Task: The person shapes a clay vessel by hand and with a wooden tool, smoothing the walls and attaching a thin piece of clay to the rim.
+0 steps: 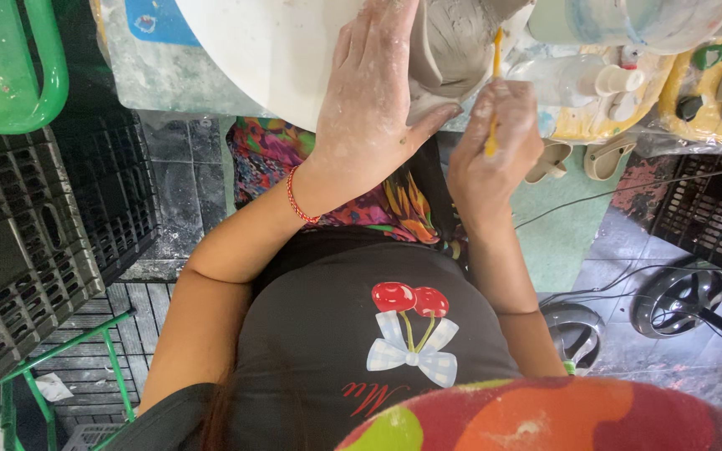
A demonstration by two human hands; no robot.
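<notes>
Basically, the grey clay piece (453, 42) sits at the top of the view on a big white round slab (261, 58), partly cut off by the frame edge, so its full shape can't be told. Left hand (369, 108) lies flat & spread against the clay's near side, fingers apart, palm over the slab edge, thumb stretched under the clay's lower lip; a red string bracelet (298, 200) is on that wrist. Right hand (495, 154) is pinched shut round a thin yellow tool (495, 92), pencil-style, w/ the tip up against the clay wall.

Handling, as a guess: clay looks damp & soft w/ a smooth grey sheen, so prob. dents easily, a bit slippery, thin at the lip. Best held w/ a broad open palm low on the body, not by the rim; light pressure only from the tool.

Around: black plastic crates (35, 242) to the left, a green frame (43, 75), white containers (620, 21) & yellow moulds (712, 83) to the right, cables on a wet tiled floor (177, 159)
</notes>
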